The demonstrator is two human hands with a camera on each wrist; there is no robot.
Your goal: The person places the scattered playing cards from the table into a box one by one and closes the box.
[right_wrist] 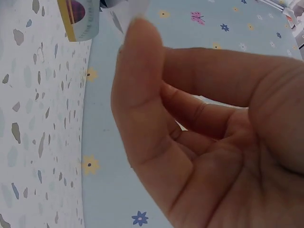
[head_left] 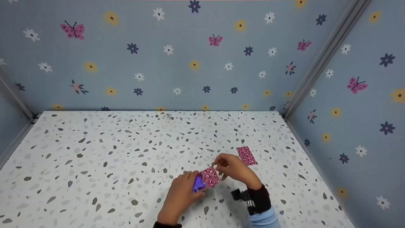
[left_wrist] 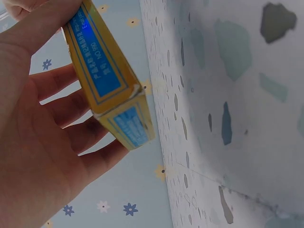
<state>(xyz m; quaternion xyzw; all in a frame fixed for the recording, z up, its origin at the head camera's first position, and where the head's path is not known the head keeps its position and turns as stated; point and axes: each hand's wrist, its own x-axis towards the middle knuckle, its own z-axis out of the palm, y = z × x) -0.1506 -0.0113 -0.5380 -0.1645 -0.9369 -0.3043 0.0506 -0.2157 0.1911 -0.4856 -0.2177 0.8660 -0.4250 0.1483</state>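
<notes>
My left hand [head_left: 182,193] grips a small card box [left_wrist: 102,57], its thumb along one side and fingers behind it. The box has yellow and blue printed sides in the left wrist view and a shiny blue-purple face in the head view. A pink patterned card [head_left: 210,177] overlaps that face at its right end. My right hand [head_left: 232,167] pinches at the card's upper right corner with thumb and index finger. In the right wrist view, a pale thin sheet [right_wrist: 128,12] shows at the index fingertip; its far part is cut off.
Another pink patterned card [head_left: 246,155] lies flat on the speckled white table [head_left: 110,152], just beyond my right hand. Flowered blue panels [head_left: 177,63] rise behind the table and along its sides. A black wrist device [head_left: 250,199] sits on the right forearm.
</notes>
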